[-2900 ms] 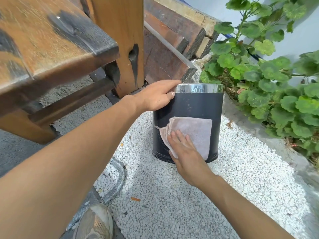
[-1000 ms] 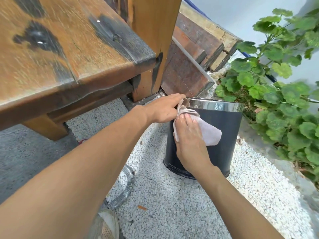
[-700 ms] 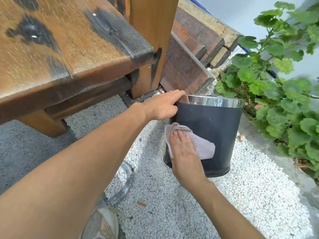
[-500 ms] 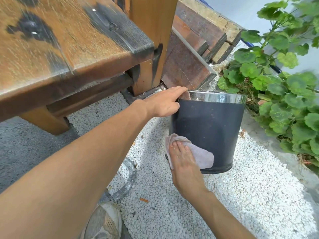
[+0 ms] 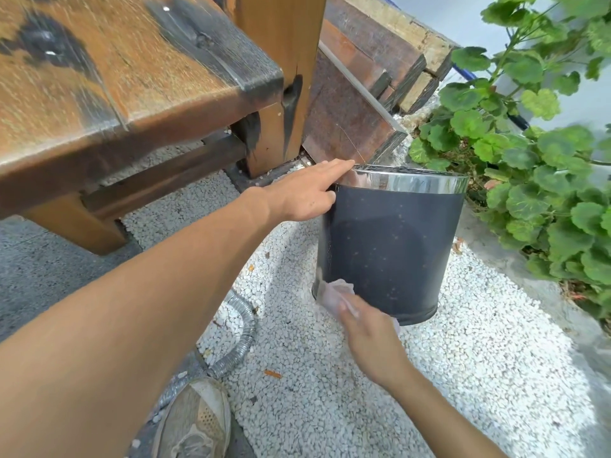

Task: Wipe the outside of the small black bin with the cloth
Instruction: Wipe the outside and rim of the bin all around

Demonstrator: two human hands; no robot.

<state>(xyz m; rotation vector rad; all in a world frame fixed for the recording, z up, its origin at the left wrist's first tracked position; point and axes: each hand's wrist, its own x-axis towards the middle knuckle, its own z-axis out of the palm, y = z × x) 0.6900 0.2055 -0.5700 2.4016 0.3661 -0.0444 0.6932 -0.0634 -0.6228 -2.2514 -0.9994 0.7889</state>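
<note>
Wiping looks partway done: the small black bin (image 5: 396, 246) stands on the gravel (image 5: 463, 375), the left hand (image 5: 304, 193) rests straight fingers on its rim, the right hand (image 5: 370, 335), its fingers too blurred to read, presses the cloth (image 5: 334, 292) low on the bin's left side, and pale specks dot the front.

One black bin (image 5: 390, 246), one cloth (image 5: 334, 290), two hands (image 5: 304, 196) (image 5: 370, 338), one shoe (image 5: 195, 421), one hose (image 5: 241, 338)

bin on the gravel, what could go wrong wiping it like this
The bin stands on loose gravel, steadied only by the left hand resting at its rim; a hard push low down might slide or tip it. The cloth under the right hand is at the bin's bottom edge, so it may drag over gravel, pick up grit and scratch. Pale specks higher up could get missed.
</note>
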